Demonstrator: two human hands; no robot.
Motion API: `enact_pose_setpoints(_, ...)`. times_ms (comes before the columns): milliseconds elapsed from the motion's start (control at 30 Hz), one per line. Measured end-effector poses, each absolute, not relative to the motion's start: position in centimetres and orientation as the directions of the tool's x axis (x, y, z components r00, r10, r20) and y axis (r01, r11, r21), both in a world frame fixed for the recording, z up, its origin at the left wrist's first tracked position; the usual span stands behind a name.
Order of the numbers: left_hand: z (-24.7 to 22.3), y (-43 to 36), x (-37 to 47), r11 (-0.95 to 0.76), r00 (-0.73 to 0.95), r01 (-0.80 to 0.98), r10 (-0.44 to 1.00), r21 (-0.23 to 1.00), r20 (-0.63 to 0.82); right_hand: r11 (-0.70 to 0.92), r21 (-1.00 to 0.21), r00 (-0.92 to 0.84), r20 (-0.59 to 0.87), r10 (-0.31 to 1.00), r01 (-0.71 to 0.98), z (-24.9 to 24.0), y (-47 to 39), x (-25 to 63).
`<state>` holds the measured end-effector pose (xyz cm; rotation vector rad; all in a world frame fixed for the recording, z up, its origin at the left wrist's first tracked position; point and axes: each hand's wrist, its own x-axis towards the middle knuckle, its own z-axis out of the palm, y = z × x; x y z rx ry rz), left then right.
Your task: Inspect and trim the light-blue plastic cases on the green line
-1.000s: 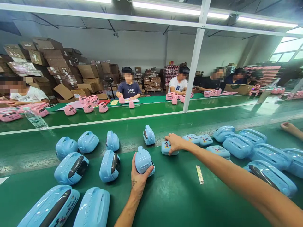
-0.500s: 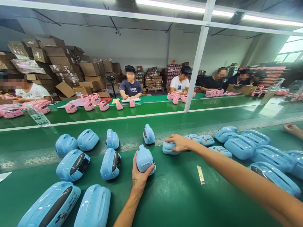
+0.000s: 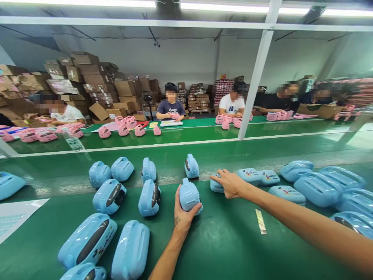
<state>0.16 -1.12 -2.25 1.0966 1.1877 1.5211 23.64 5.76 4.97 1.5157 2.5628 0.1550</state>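
In the middle of the green table, my left hand (image 3: 184, 217) is wrapped round a blue case with a handle (image 3: 189, 193). My right hand (image 3: 230, 183) reaches in from the right, its fingers over a flat blue piece (image 3: 216, 186) on the table; the fingertips look spread, and whether they grip it is unclear. Just behind my left hand stands another blue case (image 3: 191, 166) with a dark panel. Printed flat blue pieces (image 3: 249, 175) lie to the right of my right hand.
Several blue cases (image 3: 149, 197) stand at left, and larger ones (image 3: 317, 188) at right. A small printed strip (image 3: 260, 221) lies near my right forearm. Paper (image 3: 20, 216) is at far left. A white post (image 3: 259, 74) rises beyond; people sit behind pink cases (image 3: 140, 130).
The view has turned left, so everything sits further right. My left hand still holds the blue case. My right hand's fingers look more spread. The person opposite now holds a pink item.
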Motion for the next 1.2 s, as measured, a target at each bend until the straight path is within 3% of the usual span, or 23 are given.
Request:
enact_pose_setpoints(300,-3.9,-0.4,0.3,-0.162,-0.224,-0.123,0.966,0.979,0.131,0.445,0.123,-0.445,-0.030,0.895,0.887,3.6,5.6,23.7)
enact_pose_setpoints(500,-2.1,-1.1,0.1,-0.151,-0.205,-0.164,0.972,0.975,0.116,0.398,0.014,-0.398,0.070,0.915,0.917,5.1,4.9,23.9)
enact_pose_setpoints(533,-1.9,-1.3,0.0,-0.140,-0.196,-0.184,0.975,0.973,0.103,0.396,-0.061,-0.389,0.103,0.915,0.916,5.2,4.4,23.9)
enact_pose_setpoints(600,-1.5,-1.6,0.0,-0.104,-0.168,-0.252,0.984,0.962,0.062,0.399,-0.365,-0.374,0.141,0.917,0.841,5.0,3.0,23.7)
enact_pose_setpoints(667,-1.3,-1.8,0.1,-0.063,-0.129,-0.343,0.991,0.937,0.020,0.348,-0.720,-0.374,0.131,0.918,0.600,4.3,1.2,23.0)
enact_pose_setpoints(733,-1.2,-1.9,0.4,-0.017,-0.068,-0.421,0.998,0.907,-0.013,0.282,-0.885,-0.382,0.131,0.915,0.371,3.4,-0.7,21.8)
enact_pose_setpoints(833,-1.0,-2.3,0.9,0.035,0.015,-0.481,0.999,0.876,-0.032,0.326,-0.902,-0.321,0.231,0.919,0.283,2.6,-2.9,19.6)
enact_pose_setpoints(1200,-0.2,-2.9,1.0,0.124,0.071,-0.520,0.992,0.845,-0.102,0.462,-0.742,-0.249,0.388,0.887,0.486,1.7,-3.8,18.1)
